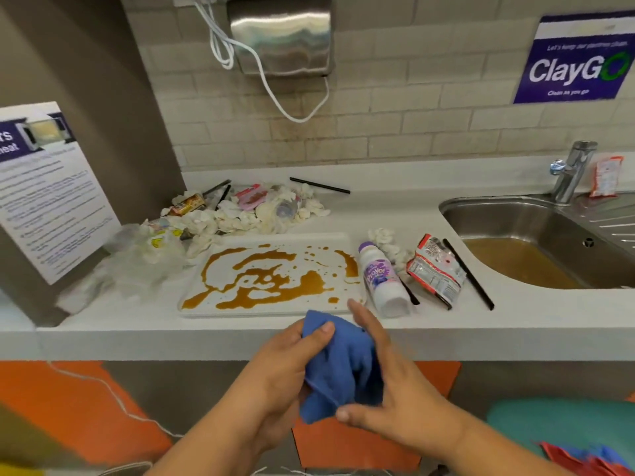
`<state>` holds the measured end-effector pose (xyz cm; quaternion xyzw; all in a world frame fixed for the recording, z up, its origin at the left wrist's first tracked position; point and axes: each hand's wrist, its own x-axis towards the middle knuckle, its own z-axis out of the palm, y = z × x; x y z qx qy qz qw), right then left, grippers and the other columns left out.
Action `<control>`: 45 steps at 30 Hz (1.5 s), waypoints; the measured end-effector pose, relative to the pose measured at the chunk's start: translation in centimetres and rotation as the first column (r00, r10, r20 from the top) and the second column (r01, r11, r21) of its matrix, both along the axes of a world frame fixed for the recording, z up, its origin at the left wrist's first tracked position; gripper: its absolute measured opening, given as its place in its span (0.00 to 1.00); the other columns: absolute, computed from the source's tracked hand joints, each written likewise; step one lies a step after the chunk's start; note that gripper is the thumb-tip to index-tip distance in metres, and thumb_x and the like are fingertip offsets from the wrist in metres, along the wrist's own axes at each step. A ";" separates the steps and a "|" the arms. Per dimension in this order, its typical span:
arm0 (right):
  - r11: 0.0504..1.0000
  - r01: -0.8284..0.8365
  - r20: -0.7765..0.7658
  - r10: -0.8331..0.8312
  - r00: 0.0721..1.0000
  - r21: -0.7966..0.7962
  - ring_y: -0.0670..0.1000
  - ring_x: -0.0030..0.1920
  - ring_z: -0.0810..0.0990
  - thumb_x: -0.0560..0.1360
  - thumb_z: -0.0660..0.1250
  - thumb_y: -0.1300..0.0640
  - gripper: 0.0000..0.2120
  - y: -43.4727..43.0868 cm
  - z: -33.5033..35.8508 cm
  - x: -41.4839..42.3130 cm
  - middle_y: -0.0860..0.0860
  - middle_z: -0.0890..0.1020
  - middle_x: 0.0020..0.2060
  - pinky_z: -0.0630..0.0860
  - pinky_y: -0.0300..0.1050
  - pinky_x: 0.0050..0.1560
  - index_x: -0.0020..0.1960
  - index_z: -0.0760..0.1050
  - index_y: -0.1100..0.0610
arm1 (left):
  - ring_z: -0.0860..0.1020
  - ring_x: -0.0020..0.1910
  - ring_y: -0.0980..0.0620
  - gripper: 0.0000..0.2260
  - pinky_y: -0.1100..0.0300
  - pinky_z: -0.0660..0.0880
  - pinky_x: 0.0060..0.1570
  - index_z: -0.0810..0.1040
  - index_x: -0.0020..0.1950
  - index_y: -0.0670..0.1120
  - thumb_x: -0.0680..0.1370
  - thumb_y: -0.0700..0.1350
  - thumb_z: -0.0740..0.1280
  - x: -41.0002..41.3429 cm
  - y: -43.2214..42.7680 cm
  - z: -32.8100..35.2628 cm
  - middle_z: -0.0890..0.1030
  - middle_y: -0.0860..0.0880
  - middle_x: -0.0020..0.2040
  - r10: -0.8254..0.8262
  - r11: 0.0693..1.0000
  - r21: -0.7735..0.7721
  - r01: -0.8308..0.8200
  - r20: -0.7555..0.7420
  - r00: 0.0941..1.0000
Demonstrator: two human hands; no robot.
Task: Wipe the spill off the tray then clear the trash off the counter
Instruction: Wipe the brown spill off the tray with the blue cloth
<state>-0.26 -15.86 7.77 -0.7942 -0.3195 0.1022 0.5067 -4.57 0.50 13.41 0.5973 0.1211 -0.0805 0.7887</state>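
Observation:
A white tray (220,312) lies on the counter, covered with streaks of brown spill (275,283). In front of the counter edge, below the tray, I hold a bunched blue cloth (338,365). My left hand (288,369) grips it with the thumb curled over its top. My right hand (388,383) presses against the cloth's right side with fingers straight. Trash lies around the tray: a pile of crumpled tissues and wrappers (247,211) behind it, a white yogurt bottle (381,280) on its side to the right, and a crushed wrapper (436,269).
A steel sink (536,221) holding brown water sits at the right, with a tap (572,173). Black straws (469,274) lie on the counter. Crumpled clear plastic (141,259) lies left of the tray, near a leaning sign (51,187). A hand dryer (281,32) hangs above.

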 end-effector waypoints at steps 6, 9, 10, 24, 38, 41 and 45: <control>0.892 0.182 -0.644 0.146 0.751 0.414 0.58 0.58 0.79 0.53 0.81 0.40 0.39 4.1 1.5 0.3 0.62 0.79 0.59 0.76 0.54 0.58 0.61 0.78 0.51 | 0.79 0.58 0.42 0.18 0.47 0.76 0.59 0.79 0.59 0.42 0.74 0.49 0.64 1.2 3.7 0.6 0.82 0.41 0.55 -0.079 0.987 -0.140 0.077 -0.009 0.997; 0.760 0.381 -0.790 0.270 0.551 0.526 0.59 0.48 0.83 0.43 0.85 0.48 0.38 5.9 2.1 1.1 0.64 0.82 0.52 0.82 0.50 0.45 0.50 0.83 0.62 | 0.81 0.51 0.54 0.12 0.64 0.76 0.49 0.82 0.49 0.49 0.75 0.56 0.66 2.6 6.9 -0.2 0.85 0.53 0.47 -0.145 0.876 0.467 0.122 0.014 0.989; 0.743 0.432 -0.807 0.244 0.538 0.512 0.60 0.45 0.84 0.39 0.85 0.49 0.39 6.6 2.5 1.5 0.65 0.82 0.49 0.82 0.50 0.40 0.48 0.84 0.64 | 0.80 0.49 0.56 0.10 0.69 0.75 0.44 0.82 0.46 0.50 0.76 0.54 0.67 3.0 8.4 -0.7 0.84 0.54 0.45 -0.148 0.813 0.574 0.096 0.044 0.988; 0.585 0.808 -0.382 -0.733 0.563 0.070 0.57 0.45 0.82 0.76 0.66 0.49 0.05 10.6 6.8 10.1 0.55 0.82 0.46 0.80 0.57 0.49 0.48 0.75 0.49 | 0.63 0.70 0.49 0.28 0.52 0.63 0.68 0.69 0.69 0.52 0.71 0.58 0.70 10.3 29.5 -8.5 0.68 0.51 0.70 -0.107 0.272 0.943 -0.194 0.230 0.967; 0.302 0.530 0.355 -0.478 0.803 -0.792 0.53 0.42 0.76 0.75 0.58 0.60 0.06 12.8 -1.1 13.5 0.52 0.75 0.40 0.72 0.43 0.38 0.41 0.72 0.55 | 0.55 0.75 0.55 0.45 0.57 0.57 0.73 0.50 0.78 0.52 0.66 0.74 0.53 11.4 31.8 -11.7 0.54 0.55 0.77 -0.238 0.191 0.981 -0.035 0.081 0.968; 0.359 0.524 0.299 -0.522 0.799 -0.772 0.54 0.42 0.78 0.73 0.61 0.59 0.05 11.9 -0.5 14.2 0.52 0.77 0.39 0.74 0.45 0.39 0.39 0.73 0.54 | 0.58 0.75 0.55 0.43 0.57 0.59 0.72 0.53 0.77 0.53 0.67 0.73 0.53 11.6 32.0 -11.9 0.57 0.55 0.77 -0.217 0.206 0.977 -0.053 0.099 0.971; 0.342 0.534 0.371 -0.439 0.818 -0.773 0.54 0.43 0.77 0.75 0.59 0.58 0.06 12.3 -1.0 13.9 0.51 0.74 0.41 0.73 0.46 0.40 0.41 0.73 0.57 | 0.60 0.74 0.55 0.42 0.56 0.62 0.71 0.56 0.77 0.52 0.68 0.73 0.56 11.7 32.0 -12.3 0.60 0.55 0.76 -0.205 0.192 0.979 -0.073 0.112 0.972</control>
